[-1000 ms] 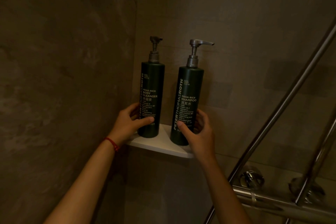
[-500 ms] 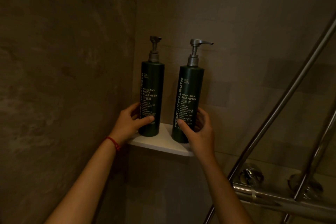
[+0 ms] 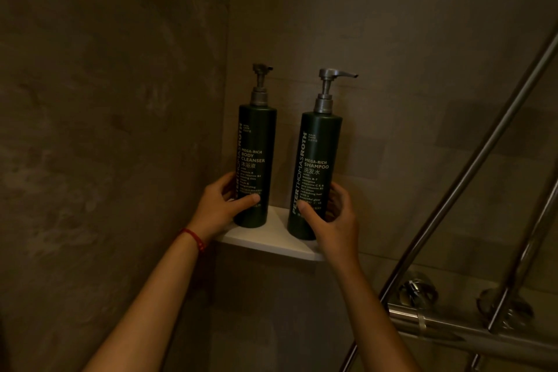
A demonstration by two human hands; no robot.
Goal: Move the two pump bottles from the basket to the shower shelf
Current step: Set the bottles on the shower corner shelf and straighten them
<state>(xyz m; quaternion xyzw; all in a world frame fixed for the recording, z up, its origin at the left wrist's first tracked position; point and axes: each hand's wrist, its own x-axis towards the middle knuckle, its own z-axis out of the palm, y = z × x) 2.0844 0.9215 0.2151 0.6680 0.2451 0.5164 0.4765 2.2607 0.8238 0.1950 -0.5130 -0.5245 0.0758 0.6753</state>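
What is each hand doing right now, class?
Left hand: closed around the body cleanser on the shelf.
Right hand: closed around the shampoo.

The left hand [image 3: 222,208] covers the lower left side of the body cleanser bottle [image 3: 255,166], and the right hand [image 3: 335,220] hides the shampoo bottle's [image 3: 315,175] lower right side and the shower shelf's [image 3: 271,240] right end. Small print on both labels is too fine to read. Both forearms and the metal shower rails [image 3: 471,178] are cut by the frame edges.
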